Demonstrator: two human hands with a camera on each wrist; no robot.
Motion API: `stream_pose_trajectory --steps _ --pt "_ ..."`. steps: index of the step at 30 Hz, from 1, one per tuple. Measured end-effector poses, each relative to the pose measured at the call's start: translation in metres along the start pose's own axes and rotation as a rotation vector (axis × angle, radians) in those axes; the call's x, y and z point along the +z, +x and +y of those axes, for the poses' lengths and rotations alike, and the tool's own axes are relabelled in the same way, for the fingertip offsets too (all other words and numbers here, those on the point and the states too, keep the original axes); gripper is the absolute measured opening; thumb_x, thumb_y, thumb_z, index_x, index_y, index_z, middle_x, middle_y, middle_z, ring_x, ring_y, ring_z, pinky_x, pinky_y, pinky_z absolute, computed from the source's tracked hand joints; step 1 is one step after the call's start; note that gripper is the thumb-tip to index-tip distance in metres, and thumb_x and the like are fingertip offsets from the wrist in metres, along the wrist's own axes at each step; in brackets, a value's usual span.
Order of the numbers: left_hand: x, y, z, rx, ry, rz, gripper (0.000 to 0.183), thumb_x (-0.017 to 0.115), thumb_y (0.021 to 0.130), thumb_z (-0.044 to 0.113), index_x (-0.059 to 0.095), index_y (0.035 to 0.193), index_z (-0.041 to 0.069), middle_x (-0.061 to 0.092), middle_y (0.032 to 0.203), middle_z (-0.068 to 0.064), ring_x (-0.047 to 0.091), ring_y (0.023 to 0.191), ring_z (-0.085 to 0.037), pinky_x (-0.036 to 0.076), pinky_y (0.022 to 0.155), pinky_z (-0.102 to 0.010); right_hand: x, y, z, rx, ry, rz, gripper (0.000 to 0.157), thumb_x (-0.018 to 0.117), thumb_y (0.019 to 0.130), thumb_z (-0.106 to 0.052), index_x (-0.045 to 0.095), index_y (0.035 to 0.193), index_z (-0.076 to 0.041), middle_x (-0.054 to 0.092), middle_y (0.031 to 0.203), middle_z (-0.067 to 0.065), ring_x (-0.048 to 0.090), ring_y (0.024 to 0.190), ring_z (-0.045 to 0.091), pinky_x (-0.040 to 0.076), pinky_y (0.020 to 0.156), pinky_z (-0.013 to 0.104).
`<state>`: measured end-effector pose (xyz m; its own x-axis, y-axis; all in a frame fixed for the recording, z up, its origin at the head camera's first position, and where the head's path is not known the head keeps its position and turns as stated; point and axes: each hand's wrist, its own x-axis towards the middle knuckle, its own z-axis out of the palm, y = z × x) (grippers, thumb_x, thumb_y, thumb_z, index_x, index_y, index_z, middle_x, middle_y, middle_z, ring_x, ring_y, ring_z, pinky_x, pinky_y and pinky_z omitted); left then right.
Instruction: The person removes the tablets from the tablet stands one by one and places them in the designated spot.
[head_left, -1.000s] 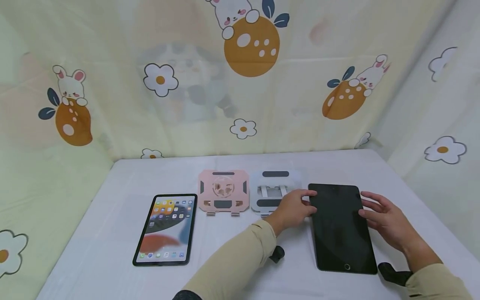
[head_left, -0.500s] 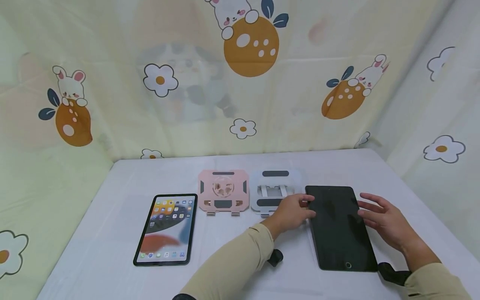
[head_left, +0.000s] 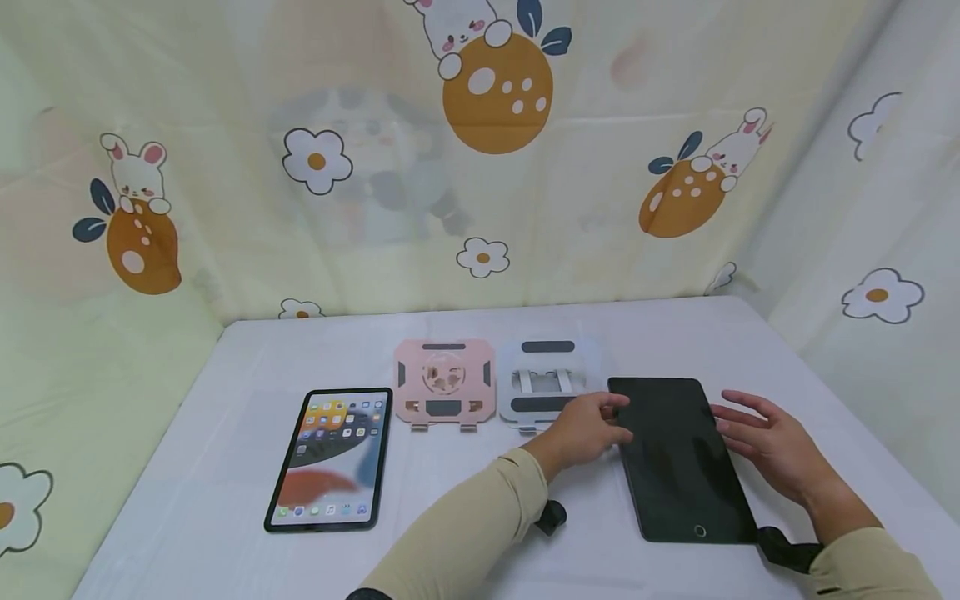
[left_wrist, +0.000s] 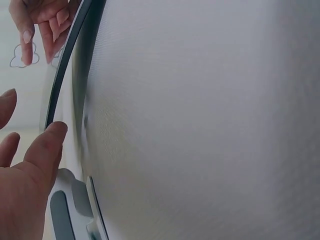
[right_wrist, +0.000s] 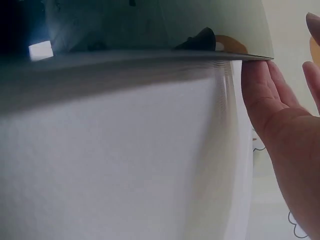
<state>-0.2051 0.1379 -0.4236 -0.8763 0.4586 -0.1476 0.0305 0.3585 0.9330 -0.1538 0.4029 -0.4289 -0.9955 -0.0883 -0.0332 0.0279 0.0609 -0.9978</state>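
Note:
A black tablet [head_left: 678, 467] with a dark screen and a round home button lies on the right of the table, turned slightly. At its left edge is my left hand [head_left: 585, 429]; the left wrist view shows the thumb [left_wrist: 50, 145] touching the rim while the other fingers stand apart. My right hand [head_left: 780, 442] is along the opposite edge. In the right wrist view, its nearly straight fingers [right_wrist: 257, 90] touch the tablet's edge. Just behind the left hand lies a light-blue flat stand [head_left: 546, 358] with dark pads, partly covered by that hand.
A second tablet [head_left: 330, 462], its screen lit with app icons, lies left. Beside the blue stand is a pink flat stand [head_left: 446, 379] with grey pads. Black pieces [head_left: 787, 550] show at both wrists. A patterned curtain [head_left: 375, 208] rises behind the white table [head_left: 465, 550].
The black tablet's top end has come lower and slightly left in the head view, with its bottom almost in place. Both hands stay at its sides. The view has shifted slightly.

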Motion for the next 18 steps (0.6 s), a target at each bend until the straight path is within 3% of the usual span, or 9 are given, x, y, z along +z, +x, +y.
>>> stream_pose_trajectory --steps 7,18 --pt "0.0028 -0.0018 0.0009 0.021 0.070 -0.006 0.041 0.072 0.075 0.018 0.060 0.114 0.022 0.058 0.105 0.001 0.050 0.091 -0.005 0.043 0.077 -0.023 0.0003 -0.0013 0.0009 0.015 0.005 -0.001 0.037 0.053 0.089 -0.005 0.040 0.121 -0.015 0.057 0.106 -0.011 0.058 0.094 0.004 0.047 0.075 0.018" --pt "0.0040 -0.0054 0.0031 0.010 0.096 -0.025 0.043 0.072 0.075 0.018 0.059 0.116 0.022 0.057 0.109 0.001 0.049 0.094 -0.005 0.042 0.079 -0.022 -0.0004 -0.0018 -0.0002 0.014 0.014 -0.025 0.036 0.051 0.091 -0.007 0.036 0.123 -0.011 0.058 0.106 -0.011 0.058 0.095 0.005 0.047 0.076 0.020"
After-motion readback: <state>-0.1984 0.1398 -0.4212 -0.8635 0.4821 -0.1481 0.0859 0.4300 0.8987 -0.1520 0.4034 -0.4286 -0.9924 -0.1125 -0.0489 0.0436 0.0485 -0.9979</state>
